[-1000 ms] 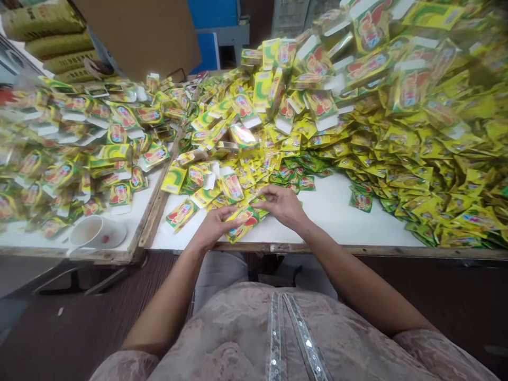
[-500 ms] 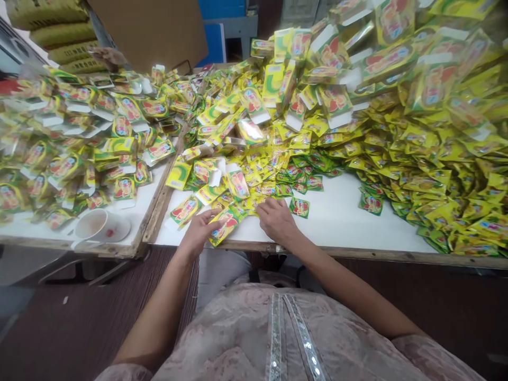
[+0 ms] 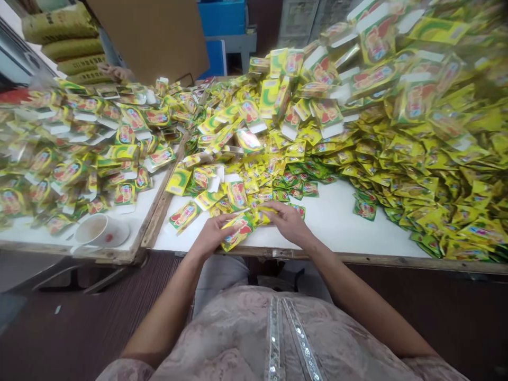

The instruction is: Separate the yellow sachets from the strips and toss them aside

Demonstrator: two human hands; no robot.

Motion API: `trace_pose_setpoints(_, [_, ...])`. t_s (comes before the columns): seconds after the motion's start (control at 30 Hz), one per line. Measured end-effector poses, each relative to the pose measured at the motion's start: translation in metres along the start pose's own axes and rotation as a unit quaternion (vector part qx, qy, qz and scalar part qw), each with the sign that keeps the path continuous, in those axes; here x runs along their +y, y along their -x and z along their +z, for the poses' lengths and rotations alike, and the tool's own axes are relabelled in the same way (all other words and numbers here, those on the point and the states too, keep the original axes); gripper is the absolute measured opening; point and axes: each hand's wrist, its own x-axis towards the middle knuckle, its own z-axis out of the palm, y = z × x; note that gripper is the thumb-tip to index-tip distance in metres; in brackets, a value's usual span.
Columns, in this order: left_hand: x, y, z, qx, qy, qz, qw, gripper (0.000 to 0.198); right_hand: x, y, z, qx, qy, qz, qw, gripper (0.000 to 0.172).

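Observation:
My left hand [image 3: 212,234] grips a larger yellow and red pouch [image 3: 238,230] near the front edge of the white table [image 3: 333,225]. Beside it, my right hand [image 3: 288,221] pinches a small yellow sachet [image 3: 266,211] at the pouch's open end. Both hands sit at the near edge of a heap of small yellow and green sachets [image 3: 420,174]. Larger pouches with white flaps [image 3: 325,114] are piled behind the heap.
A second white table [image 3: 130,209] on the left carries more pouches [image 3: 71,153] and a white cup on a saucer [image 3: 97,232]. Yellow sacks [image 3: 63,39], a brown cardboard sheet [image 3: 154,37] and a blue cabinet [image 3: 224,26] stand behind.
My right hand reached down to the loose sachets on the table, then came back to the pouch with one pinched in its fingers. My left hand kept hold of the pouch.

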Motion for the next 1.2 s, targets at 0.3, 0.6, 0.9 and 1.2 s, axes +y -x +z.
trace_pose_setpoints(0.3, [0.008, 0.003, 0.009, -0.060, 0.031, -0.029, 0.997, 0.042, -0.015, -0.002, -0.004, -0.089, 0.149, -0.119, 0.978, 0.024])
trace_pose_setpoints(0.6, [0.005, -0.003, 0.018, -0.033, 0.087, -0.048, 0.995, 0.045, -0.023, 0.008, -0.002, 0.007, -0.111, 0.079, 0.991, 0.040])
trace_pose_setpoints(0.9, [0.010, -0.002, 0.019, -0.021, 0.077, -0.046, 0.996, 0.041, -0.034, 0.018, -0.004, 0.005, -0.188, 0.135, 0.973, 0.049])
trace_pose_setpoints(1.2, [0.009, -0.004, 0.029, 0.018, 0.082, -0.018, 0.996, 0.045, -0.035, 0.019, 0.003, 0.017, -0.119, 0.134, 0.984, 0.036])
